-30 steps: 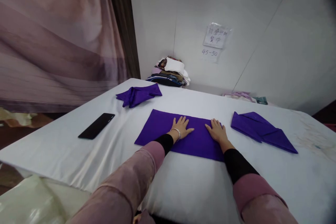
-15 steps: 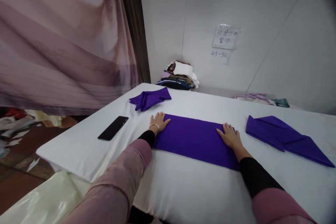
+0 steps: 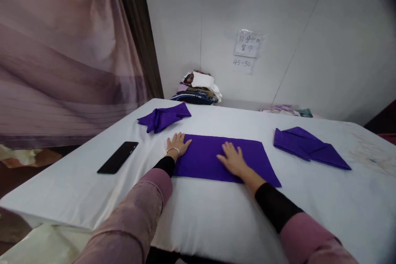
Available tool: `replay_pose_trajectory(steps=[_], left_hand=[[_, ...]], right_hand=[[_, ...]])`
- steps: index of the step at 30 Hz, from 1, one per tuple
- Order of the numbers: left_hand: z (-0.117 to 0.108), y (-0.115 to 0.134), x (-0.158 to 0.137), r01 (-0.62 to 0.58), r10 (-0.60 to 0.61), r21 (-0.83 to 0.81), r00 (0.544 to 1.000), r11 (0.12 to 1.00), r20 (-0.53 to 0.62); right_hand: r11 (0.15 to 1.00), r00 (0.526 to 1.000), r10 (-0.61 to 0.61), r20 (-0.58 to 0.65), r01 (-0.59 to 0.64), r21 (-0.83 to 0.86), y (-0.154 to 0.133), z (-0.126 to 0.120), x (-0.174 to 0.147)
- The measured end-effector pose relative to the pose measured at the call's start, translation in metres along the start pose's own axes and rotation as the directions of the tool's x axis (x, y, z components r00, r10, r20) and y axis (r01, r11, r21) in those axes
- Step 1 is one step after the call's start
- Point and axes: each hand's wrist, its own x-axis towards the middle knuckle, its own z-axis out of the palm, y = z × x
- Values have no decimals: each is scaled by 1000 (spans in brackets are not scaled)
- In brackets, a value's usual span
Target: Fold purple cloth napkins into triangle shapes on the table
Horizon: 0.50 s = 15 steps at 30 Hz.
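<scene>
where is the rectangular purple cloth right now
In the head view, the rectangular purple cloth lies on the white table below picture centre, left hand at its left edge, right hand near its middle, with the pointed purple cloth to its right.

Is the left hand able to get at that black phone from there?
Probably yes: the left hand rests on the left edge of the flat purple cloth, and nothing stands between hand and phone.

A handwritten Chinese sign (image 3: 246, 50), partly legible, hangs on a pale wall (image 3: 278, 12) above a paper (image 3: 244, 69) reading "45-50."
</scene>
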Motion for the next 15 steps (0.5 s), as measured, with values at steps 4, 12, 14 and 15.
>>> replay_pose_trajectory(steps=[4, 12, 14, 15], left_hand=[[0, 0, 1, -6, 6, 24, 1000, 1000, 0], [1, -2, 7, -17, 18, 27, 1000, 999, -19], [0, -1, 7, -16, 17, 27, 1000, 1000, -19], [-1, -1, 7, -16, 17, 25, 1000, 1000, -18]], right_hand=[[945, 949, -315, 25, 312, 99, -69, 18, -25], [999, 997, -52, 51, 52, 17, 25, -2, -68], [995, 995, 98, 24, -97, -33, 60, -6, -85], [984, 986, 167, 5, -167, -54, 75, -7, -93]])
